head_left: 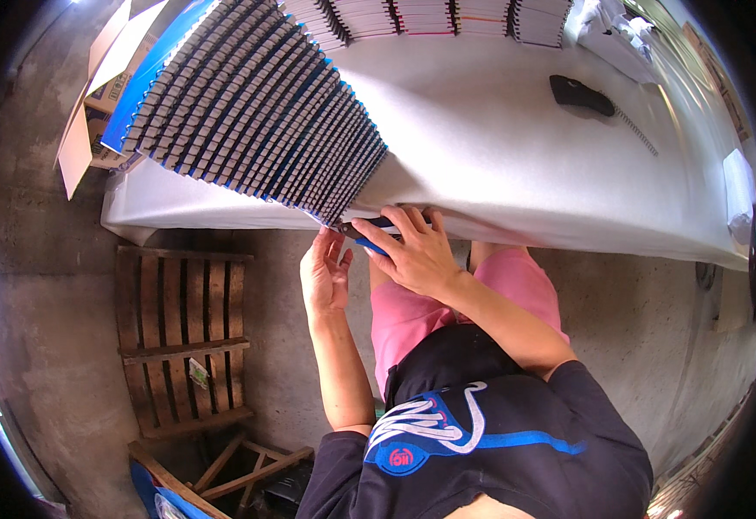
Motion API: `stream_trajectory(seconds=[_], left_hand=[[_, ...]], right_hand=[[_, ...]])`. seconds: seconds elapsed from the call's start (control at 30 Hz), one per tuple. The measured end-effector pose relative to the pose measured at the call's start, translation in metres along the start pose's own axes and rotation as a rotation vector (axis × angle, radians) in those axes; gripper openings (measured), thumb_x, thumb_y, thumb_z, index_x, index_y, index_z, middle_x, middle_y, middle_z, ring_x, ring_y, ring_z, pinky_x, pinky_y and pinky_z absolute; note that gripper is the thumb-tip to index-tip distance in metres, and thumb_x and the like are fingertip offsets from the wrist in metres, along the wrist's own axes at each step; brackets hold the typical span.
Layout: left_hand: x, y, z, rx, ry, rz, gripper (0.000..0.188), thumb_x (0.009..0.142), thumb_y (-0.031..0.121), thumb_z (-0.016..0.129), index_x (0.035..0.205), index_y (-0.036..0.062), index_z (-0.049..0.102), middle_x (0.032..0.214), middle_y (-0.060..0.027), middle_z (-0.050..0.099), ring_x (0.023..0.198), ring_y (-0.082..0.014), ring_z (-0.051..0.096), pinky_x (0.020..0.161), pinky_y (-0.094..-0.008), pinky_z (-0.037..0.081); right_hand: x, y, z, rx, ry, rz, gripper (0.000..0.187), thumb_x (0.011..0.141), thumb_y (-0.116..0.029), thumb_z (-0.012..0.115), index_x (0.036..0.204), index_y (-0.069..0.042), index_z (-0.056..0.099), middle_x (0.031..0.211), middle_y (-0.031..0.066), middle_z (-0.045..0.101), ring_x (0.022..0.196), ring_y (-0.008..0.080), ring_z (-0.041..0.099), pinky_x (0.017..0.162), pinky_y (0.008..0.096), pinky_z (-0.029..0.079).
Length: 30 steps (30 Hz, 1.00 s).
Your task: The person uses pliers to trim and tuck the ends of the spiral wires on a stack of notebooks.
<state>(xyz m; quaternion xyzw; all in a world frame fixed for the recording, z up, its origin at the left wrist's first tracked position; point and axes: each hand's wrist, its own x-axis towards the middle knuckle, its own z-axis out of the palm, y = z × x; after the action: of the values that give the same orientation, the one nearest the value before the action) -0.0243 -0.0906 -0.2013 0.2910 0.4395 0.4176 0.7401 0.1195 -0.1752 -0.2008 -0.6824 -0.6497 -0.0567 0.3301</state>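
A tall stack of spiral-bound notebooks stands at the table's near left edge, its rows of dark coils facing me. My right hand is wrapped round blue-handled pliers, whose dark jaws reach the lowest near corner of the stack. Beside the jaws, my left hand has its thumb and fingertips drawn together at that same corner. What sits between those fingertips is too small to make out.
The table has a white cover. More bound notebooks line its far side. A black object with a coiled cord lies at right. An open cardboard box stands at far left, and a wooden pallet is below on the floor.
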Motion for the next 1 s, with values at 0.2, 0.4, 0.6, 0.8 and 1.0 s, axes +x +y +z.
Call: stream_trajectory(seconds=[0.2, 0.4, 0.6, 0.8, 1.0], left_hand=[[0.002, -0.002, -0.002, -0.009, -0.013, 0.002, 0.028, 0.084, 0.03, 0.064, 0.103, 0.0106, 0.061, 0.098, 0.0017, 0.06, 0.096, -0.0125, 0.05, 0.081, -0.0321, 0.038], [0.005, -0.001, -0.004, -0.004, -0.046, 0.002, 0.027, 0.083, 0.031, 0.064, 0.102, 0.011, 0.062, 0.101, 0.0011, 0.061, 0.094, -0.0123, 0.05, 0.082, -0.033, 0.038], [0.003, 0.0, -0.008, -0.016, -0.055, 0.018, 0.03, 0.082, 0.037, 0.065, 0.099, 0.0118, 0.063, 0.099, 0.0021, 0.061, 0.096, -0.0121, 0.048, 0.081, -0.0329, 0.035], [0.003, 0.002, -0.002, 0.023, -0.053, 0.009, 0.03, 0.085, 0.037, 0.061, 0.104, 0.0131, 0.061, 0.101, 0.0019, 0.061, 0.093, -0.0136, 0.051, 0.083, -0.0337, 0.037], [0.001, 0.004, 0.001, 0.027, -0.028, 0.006, 0.03, 0.085, 0.037, 0.061, 0.102, 0.0129, 0.061, 0.097, 0.0016, 0.062, 0.092, -0.0129, 0.051, 0.08, -0.0323, 0.039]], right_hand=[[0.002, 0.002, 0.002, 0.215, -0.027, 0.019, 0.041, 0.082, -0.029, 0.059, 0.123, -0.025, 0.052, 0.097, 0.009, 0.054, 0.086, 0.0274, 0.057, 0.071, 0.0448, 0.045], [0.009, -0.004, -0.009, 0.926, -0.354, 0.405, 0.038, 0.086, -0.029, 0.055, 0.122, -0.016, 0.051, 0.082, 0.0138, 0.062, 0.073, 0.0304, 0.062, 0.07, 0.0442, 0.05], [0.0, -0.014, -0.021, 0.131, 0.001, 0.085, 0.05, 0.079, -0.028, 0.062, 0.127, -0.021, 0.049, 0.113, 0.0104, 0.045, 0.102, 0.0289, 0.045, 0.084, 0.0459, 0.036], [0.008, -0.014, -0.014, 0.113, -0.003, 0.054, 0.049, 0.079, -0.028, 0.062, 0.127, -0.023, 0.049, 0.108, 0.0099, 0.047, 0.097, 0.0276, 0.047, 0.082, 0.0444, 0.036], [0.01, -0.011, -0.015, 0.102, 0.058, 0.036, 0.047, 0.079, -0.028, 0.062, 0.125, -0.024, 0.051, 0.106, 0.0082, 0.047, 0.096, 0.0263, 0.048, 0.082, 0.044, 0.037]])
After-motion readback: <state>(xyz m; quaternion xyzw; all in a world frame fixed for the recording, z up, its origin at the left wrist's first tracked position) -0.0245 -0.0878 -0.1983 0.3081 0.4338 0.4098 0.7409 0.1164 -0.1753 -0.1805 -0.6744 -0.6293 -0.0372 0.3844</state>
